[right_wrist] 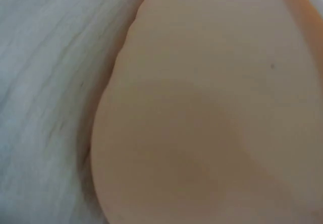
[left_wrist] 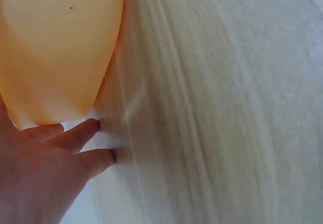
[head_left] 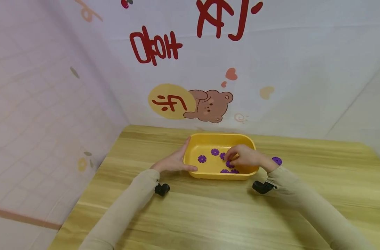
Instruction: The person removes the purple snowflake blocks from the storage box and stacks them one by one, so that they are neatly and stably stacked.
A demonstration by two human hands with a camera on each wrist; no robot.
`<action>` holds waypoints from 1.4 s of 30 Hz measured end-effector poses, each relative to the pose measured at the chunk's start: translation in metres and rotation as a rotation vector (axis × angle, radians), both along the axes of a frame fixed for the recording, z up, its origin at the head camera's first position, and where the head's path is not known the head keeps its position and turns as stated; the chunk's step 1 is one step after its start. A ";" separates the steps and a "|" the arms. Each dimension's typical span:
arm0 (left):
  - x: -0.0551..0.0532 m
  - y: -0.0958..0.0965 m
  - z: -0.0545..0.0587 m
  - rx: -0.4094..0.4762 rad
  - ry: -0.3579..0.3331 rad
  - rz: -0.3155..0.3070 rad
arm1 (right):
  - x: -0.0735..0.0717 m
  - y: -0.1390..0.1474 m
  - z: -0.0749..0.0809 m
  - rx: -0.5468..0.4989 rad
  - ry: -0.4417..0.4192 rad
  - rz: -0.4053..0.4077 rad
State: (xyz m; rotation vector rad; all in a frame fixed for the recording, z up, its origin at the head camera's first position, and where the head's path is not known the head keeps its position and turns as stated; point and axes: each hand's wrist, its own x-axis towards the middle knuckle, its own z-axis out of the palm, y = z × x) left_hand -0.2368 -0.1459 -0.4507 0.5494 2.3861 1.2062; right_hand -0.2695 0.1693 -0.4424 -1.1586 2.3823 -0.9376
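A yellow plastic basin (head_left: 205, 176) stands on the table, with several purple snowflake discs (head_left: 202, 159) lying flat inside it. My left hand (head_left: 174, 160) holds the basin's left end, the thumb along the front rim and a finger up the left side. In the left wrist view, its other fingers (left_wrist: 75, 135) lie at the outer wall. My right hand (head_left: 244, 156) reaches over the right part of the basin, its curled fingertips pinching one purple snowflake disc (head_left: 229, 164) low over the floor. The right wrist view shows only the basin's outer wall (right_wrist: 202, 108) and tabletop.
Another purple disc (head_left: 276, 160) is on the wooden table (head_left: 193, 211), just beyond my right wrist and outside the basin. A white wall cloth (head_left: 290, 62) with red writing and a cartoon bear hangs behind the table. Black wrist cameras (head_left: 162, 189) hang beneath both sleeves.
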 end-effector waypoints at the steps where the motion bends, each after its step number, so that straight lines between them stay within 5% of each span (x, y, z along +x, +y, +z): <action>1: 0.001 -0.001 0.000 0.004 0.001 0.004 | 0.000 -0.002 -0.001 0.008 -0.006 0.005; 17: 0.005 -0.003 -0.001 0.058 0.011 -0.007 | 0.006 -0.009 -0.004 -0.073 -0.176 0.021; 34: 0.000 0.000 0.000 0.049 0.014 -0.022 | 0.008 -0.009 -0.008 0.009 0.079 0.001; 42: 0.000 0.002 -0.004 0.043 0.019 -0.015 | 0.009 -0.007 -0.011 -0.002 0.047 -0.024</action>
